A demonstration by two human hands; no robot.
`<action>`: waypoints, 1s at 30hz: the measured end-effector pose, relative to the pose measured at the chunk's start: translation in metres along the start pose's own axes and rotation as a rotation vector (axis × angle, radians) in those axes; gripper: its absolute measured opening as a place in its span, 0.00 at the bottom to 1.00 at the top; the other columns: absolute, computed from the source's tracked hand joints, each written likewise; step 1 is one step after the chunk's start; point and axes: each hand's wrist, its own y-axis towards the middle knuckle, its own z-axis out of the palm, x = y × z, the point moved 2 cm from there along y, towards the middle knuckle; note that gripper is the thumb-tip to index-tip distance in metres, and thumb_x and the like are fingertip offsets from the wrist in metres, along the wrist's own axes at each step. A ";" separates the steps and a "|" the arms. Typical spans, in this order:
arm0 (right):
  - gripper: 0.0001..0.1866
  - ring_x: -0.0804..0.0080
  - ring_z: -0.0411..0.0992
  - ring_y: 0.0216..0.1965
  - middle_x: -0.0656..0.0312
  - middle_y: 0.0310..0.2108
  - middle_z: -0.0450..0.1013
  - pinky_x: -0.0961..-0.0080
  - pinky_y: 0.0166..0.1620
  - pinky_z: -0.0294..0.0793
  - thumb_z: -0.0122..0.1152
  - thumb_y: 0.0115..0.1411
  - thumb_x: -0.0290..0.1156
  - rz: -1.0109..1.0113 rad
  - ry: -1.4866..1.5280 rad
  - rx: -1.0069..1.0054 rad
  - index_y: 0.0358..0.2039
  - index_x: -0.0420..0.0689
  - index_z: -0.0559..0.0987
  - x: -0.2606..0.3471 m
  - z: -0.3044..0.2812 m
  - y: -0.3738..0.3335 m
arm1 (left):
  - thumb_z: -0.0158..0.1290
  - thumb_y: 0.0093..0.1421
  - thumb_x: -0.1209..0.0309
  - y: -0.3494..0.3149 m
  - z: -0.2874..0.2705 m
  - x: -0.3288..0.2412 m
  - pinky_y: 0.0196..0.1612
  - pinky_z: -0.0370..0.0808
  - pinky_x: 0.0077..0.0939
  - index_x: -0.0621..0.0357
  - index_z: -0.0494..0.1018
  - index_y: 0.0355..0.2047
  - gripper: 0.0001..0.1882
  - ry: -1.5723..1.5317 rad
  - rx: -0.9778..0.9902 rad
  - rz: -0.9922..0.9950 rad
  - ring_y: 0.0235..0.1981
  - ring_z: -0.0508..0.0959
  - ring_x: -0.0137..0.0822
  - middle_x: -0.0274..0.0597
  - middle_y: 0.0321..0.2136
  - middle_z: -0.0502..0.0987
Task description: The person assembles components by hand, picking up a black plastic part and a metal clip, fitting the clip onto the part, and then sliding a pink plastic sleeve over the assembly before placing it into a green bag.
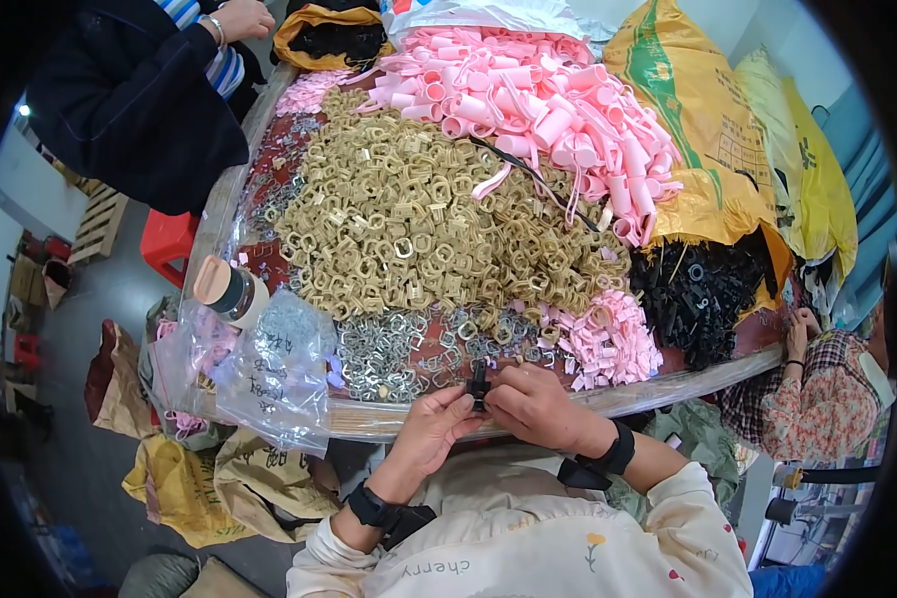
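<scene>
At the near edge of the table, my left hand [437,427] and my right hand [540,404] meet around a small black plastic part [479,375]. Left thumb and fingers pinch it from one side, while the right fingers close on its other side and cover some of it. Just beyond my hands lie loose metal clips [384,361] and a heap of short pink plastic pieces [613,344]. Behind those spreads a large pile of tan ring-shaped parts [399,224]. Black plastic parts [703,294] spill from a sack at the right.
Long pink tubular parts [538,100] are heaped at the back beside a yellow woven sack [688,100]. A bottle [231,289] and a clear plastic bag [274,369] are at the left. One person's sleeve [140,110] is at far left, another person's patterned sleeve [802,399] at right.
</scene>
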 end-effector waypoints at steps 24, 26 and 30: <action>0.08 0.65 0.62 0.22 0.62 0.21 0.59 0.73 0.26 0.61 0.56 0.42 0.27 0.048 -0.018 0.015 0.22 0.44 0.66 0.003 0.005 0.009 | 0.44 0.56 0.75 -0.004 -0.004 -0.006 0.37 0.74 0.22 0.66 0.65 0.41 0.13 -0.069 -0.015 0.024 0.33 0.74 0.32 0.43 0.34 0.72; 0.08 0.64 0.62 0.23 0.61 0.21 0.60 0.73 0.26 0.62 0.56 0.42 0.26 0.018 -0.060 0.083 0.23 0.43 0.67 0.004 0.006 0.009 | 0.44 0.56 0.76 -0.005 -0.004 -0.005 0.37 0.74 0.22 0.66 0.65 0.41 0.13 -0.067 -0.017 0.021 0.33 0.74 0.32 0.43 0.34 0.72; 0.08 0.64 0.62 0.23 0.60 0.21 0.60 0.73 0.27 0.62 0.56 0.42 0.26 -0.028 -0.096 0.151 0.23 0.43 0.67 0.003 0.006 0.009 | 0.46 0.55 0.75 -0.006 -0.002 -0.005 0.38 0.73 0.20 0.66 0.66 0.41 0.13 -0.025 0.000 0.008 0.34 0.74 0.31 0.41 0.37 0.71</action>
